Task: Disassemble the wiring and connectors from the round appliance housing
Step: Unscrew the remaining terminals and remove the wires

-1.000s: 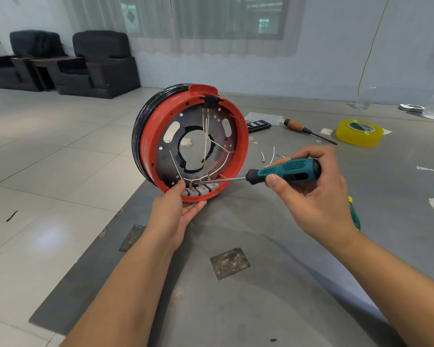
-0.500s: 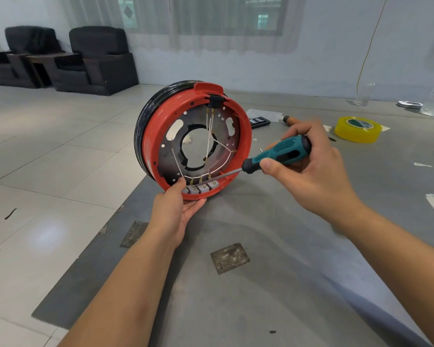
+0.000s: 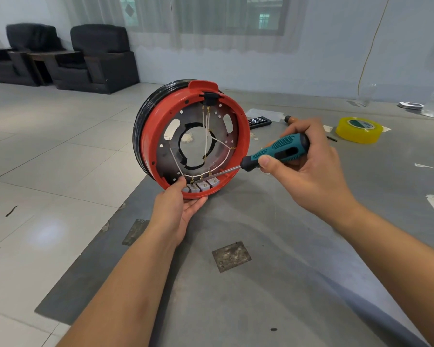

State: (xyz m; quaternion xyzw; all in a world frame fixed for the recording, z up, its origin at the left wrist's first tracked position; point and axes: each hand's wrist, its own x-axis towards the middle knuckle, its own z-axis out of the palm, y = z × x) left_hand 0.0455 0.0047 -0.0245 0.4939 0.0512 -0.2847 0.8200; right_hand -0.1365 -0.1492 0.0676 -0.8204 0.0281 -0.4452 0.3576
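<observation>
A round red housing [image 3: 150,136] with a black outer band stands on its edge at the grey table's left corner, open side facing me. White wires [image 3: 224,144] with brass terminals cross its metal plate from a black connector [image 3: 209,99] at the top to white connector blocks [image 3: 204,186] at the bottom. My left hand [image 3: 178,209] grips the housing's bottom rim, thumb inside by the blocks. My right hand [image 3: 308,169] grips a teal and black screwdriver [image 3: 276,151]; its shaft reaches left to the terminals above the blocks.
A yellow tape roll [image 3: 358,130], a second screwdriver with an orange handle [image 3: 290,119] and a black bit case [image 3: 259,120] lie behind my right hand. The grey table [image 3: 273,284] ends just left of the housing, with tiled floor below. Black armchairs [image 3: 100,58] stand far back left.
My right hand has tilted the screwdriver handle up and moved it nearer the housing; the tip stays at the bottom terminals. My left hand and the housing have barely moved.
</observation>
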